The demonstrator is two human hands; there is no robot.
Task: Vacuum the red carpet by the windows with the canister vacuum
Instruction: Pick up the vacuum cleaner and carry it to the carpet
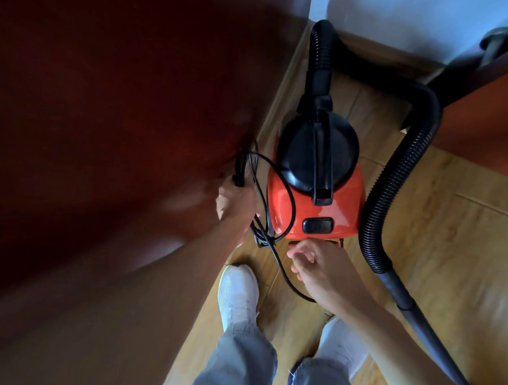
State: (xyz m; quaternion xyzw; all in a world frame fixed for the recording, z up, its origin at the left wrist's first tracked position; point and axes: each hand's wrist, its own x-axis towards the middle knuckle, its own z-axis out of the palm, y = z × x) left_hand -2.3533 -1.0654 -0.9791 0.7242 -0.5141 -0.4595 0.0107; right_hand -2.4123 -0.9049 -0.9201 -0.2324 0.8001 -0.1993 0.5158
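Two hands sort the power cord [282, 272]; I judge vacuuming has not begun.
Nearest me, white shoes [237, 292] stand on the wooden floor [447, 242]. My right hand [325, 266] sits with fingers curled at the canister vacuum [312, 206]'s rear, above the cord; I cannot tell whether it pinches it. My left hand [235, 200] is clamped round the coiled loops, probably to keep slack gathered. Beyond, the vacuum sits near the wall, its hose [397, 183] arcing right. Whether the dark red blur [106, 100] on the left is carpet, I cannot tell.
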